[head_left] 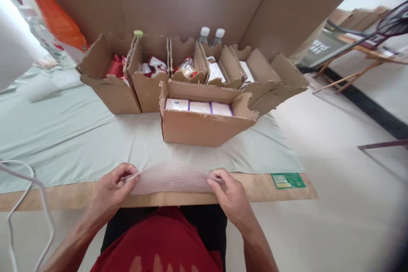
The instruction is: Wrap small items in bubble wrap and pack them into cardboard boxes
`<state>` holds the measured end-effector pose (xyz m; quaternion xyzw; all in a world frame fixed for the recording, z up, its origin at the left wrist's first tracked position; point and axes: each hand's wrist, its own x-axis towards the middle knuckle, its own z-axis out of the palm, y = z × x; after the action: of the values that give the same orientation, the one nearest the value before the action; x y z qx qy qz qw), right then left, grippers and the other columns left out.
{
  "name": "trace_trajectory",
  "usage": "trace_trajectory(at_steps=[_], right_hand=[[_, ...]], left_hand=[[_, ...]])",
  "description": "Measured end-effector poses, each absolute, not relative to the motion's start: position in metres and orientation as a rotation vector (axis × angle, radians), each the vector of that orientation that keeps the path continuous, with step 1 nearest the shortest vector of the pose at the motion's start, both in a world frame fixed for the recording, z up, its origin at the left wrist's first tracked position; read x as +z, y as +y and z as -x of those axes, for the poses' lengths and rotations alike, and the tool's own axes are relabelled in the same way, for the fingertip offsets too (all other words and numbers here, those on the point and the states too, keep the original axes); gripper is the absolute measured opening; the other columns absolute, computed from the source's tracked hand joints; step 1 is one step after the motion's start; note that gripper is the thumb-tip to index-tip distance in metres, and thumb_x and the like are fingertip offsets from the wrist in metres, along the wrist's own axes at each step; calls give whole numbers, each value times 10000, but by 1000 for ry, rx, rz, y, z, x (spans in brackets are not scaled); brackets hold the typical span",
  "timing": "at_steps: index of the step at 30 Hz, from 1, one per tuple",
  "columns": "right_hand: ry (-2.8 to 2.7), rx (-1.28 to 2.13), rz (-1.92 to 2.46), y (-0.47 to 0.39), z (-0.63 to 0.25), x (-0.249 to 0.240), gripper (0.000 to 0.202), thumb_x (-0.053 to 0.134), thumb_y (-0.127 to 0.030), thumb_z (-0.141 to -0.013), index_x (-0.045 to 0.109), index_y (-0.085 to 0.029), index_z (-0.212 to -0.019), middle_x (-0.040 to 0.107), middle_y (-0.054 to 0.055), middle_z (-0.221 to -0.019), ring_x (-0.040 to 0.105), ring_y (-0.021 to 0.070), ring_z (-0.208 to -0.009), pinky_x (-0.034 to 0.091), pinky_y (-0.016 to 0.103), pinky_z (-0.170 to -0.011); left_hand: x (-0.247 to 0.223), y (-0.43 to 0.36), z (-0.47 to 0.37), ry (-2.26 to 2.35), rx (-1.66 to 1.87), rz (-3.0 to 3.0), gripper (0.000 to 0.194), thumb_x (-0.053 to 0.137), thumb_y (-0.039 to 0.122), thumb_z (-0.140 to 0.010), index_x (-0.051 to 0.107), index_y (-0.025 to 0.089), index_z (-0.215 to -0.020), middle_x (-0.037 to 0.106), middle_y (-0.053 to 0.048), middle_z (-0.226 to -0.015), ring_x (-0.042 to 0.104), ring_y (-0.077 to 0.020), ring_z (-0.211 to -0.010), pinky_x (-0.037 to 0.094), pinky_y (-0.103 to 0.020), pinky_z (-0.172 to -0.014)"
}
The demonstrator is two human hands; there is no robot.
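Observation:
A translucent sheet of bubble wrap (174, 178) stretches between both hands, above the front edge of the table. My left hand (119, 185) pinches its left end between thumb and fingers. Its right end is pinched by my right hand (226, 189). Just beyond the sheet stands a low cardboard box (194, 127) with several white packs edged in purple (199, 106) inside.
Behind are several open cardboard boxes (113, 97), some with red or white packages. An orange bottle (57, 17) is at the far left, white cables (44, 204) at the near left. A green card (288, 181) lies on the table's wooden edge (261, 187).

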<state>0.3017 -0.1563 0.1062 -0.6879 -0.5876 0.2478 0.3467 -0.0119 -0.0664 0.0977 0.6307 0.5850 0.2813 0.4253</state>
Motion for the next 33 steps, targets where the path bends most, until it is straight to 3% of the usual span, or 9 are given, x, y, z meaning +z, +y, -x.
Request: trace_trajectory(at_steps=[4,7,10,16,21,24,29,33], right_hand=[[-1529,142,1604,-150,-317,165,46,678,-296,-937,702,-257,-932,743,-2,-811,673,157,-673,543,264,-641],[-1378,-245,1550,-121,-338,212,116,783,-341,-871,726,-277,-949,723,-33,-802,593,125,-595,498,265,-575],[-1384,-307,1492,-73,-364,242,100,760,-333,-861,693,-263,-882,672,-37,-771,567,134,-635,470,272,-592],[-1814,-94,1866,-4,-399,249,50,652,-266,-831,680,-225,-823,667,-5,-711,588,181,-671,408,297,-630],[-2071,-337,2229,5,-396,248,214,558,-271,-895,744,-204,-975,782,84,-930,682,260,-850,374,314,-671],[-2129,-432,2305,6,-392,252,266,526,-275,-935,746,-190,-1059,797,110,-1034,700,278,-932,382,323,-706],[-2368,-510,2366,11,-381,259,272,515,-268,-972,743,-162,-1076,798,143,-990,720,286,-943,378,337,-732],[-2504,-537,2348,24,-364,257,249,529,-148,-935,759,-146,-1030,798,168,-943,738,297,-943,385,357,-766]], left_hand=[[155,-34,3,1217,856,-1605,231,745,448,-817,693,223,-823,663,12,-700,576,-147,-621,439,-249,-569],[203,1,-18,1145,1155,-1745,163,769,347,-805,693,208,-843,656,27,-710,554,-122,-645,417,-233,-594],[236,38,-51,1174,1303,-1936,137,734,303,-794,675,183,-824,603,41,-698,490,-98,-627,364,-223,-575],[242,88,-101,1353,785,-2453,84,629,257,-797,678,192,-817,560,24,-627,452,-140,-579,317,-274,-586],[244,101,-115,1520,385,-2766,235,563,260,-841,731,191,-990,715,-73,-785,649,-265,-746,378,-321,-631],[252,106,-118,1536,286,-2783,259,544,280,-862,722,194,-1030,737,-78,-825,680,-267,-772,415,-325,-649],[255,110,-126,1499,-157,-2930,214,525,294,-884,721,215,-914,760,-89,-873,709,-299,-837,424,-332,-632],[250,109,-139,1410,-302,-3071,254,500,167,-876,748,185,-931,773,-129,-992,717,-309,-946,483,-353,-727]])
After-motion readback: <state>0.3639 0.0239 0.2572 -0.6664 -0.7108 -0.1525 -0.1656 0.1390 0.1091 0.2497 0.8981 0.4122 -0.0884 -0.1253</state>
